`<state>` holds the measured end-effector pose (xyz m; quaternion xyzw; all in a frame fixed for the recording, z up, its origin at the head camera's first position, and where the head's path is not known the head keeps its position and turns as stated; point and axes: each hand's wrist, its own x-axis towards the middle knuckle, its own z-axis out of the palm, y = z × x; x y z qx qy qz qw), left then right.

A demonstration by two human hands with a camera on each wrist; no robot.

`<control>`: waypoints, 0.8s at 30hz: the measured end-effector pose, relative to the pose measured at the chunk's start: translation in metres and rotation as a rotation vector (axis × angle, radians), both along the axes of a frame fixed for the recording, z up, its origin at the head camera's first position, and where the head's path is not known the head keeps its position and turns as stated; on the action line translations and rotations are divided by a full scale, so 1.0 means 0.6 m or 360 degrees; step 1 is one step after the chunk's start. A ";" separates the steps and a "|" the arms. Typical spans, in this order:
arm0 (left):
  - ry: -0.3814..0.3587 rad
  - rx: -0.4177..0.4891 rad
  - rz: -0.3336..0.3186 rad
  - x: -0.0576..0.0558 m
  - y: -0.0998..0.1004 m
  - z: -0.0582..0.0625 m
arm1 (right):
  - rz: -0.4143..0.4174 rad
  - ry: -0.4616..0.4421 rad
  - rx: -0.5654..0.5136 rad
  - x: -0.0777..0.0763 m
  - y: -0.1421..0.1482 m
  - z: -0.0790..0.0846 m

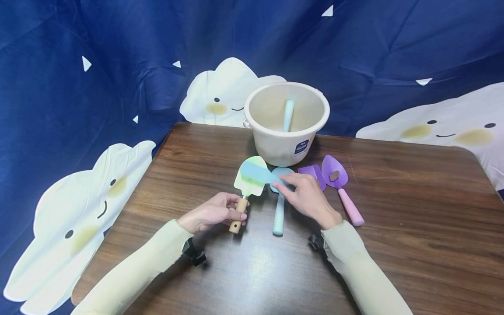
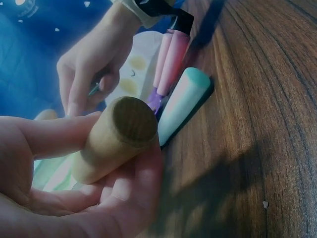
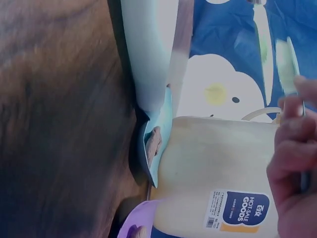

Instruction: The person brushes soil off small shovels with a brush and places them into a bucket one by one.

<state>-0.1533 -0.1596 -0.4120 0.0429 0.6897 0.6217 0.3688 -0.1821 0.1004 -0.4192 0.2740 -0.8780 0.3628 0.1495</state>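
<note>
In the head view my left hand point(image 1: 216, 212) grips the wooden handle of a spatula point(image 1: 248, 189) with a whitish-green blade, raised and pointing away. My right hand point(image 1: 307, 194) pinches a light blue scraper point(image 1: 257, 172) between thumb and fingers; its flat blade overlaps the spatula's blade. Below the right hand lies a light blue toy shovel point(image 1: 278, 216), handle toward me. In the right wrist view a brownish lump point(image 3: 154, 144) sits in its scoop. The left wrist view shows the wooden handle's end point(image 2: 133, 119) close up, with thumb and fingers around it.
A white bucket point(image 1: 275, 146) stands at the back with a light blue handle point(image 1: 288, 114) sticking up inside. To the right lies a purple shovel point(image 1: 334, 168) with a pink handle and a lump in its scoop. A second purple shovel point(image 1: 313, 171) is partly behind my right hand.
</note>
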 end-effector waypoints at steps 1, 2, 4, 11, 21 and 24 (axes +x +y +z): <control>0.0002 -0.0001 0.0002 0.000 0.000 0.000 | 0.0041 -0.0006 0.0011 0.002 -0.001 0.000; 0.0005 -0.0003 0.0004 -0.001 0.001 -0.001 | 0.0080 -0.0010 0.0030 0.003 -0.002 -0.001; 0.0003 -0.0005 0.0007 -0.001 0.001 -0.001 | 0.0153 -0.0025 0.0081 0.005 -0.004 -0.003; -0.0003 -0.0025 0.0028 -0.001 0.002 -0.001 | 0.0220 -0.0075 0.0197 0.010 -0.005 -0.009; -0.0007 -0.0001 0.0006 0.000 0.001 -0.003 | 0.0205 -0.0060 0.0209 0.006 -0.001 -0.012; -0.0014 0.0000 0.0003 0.000 0.002 -0.004 | 0.0188 -0.0050 0.0236 0.005 -0.001 -0.010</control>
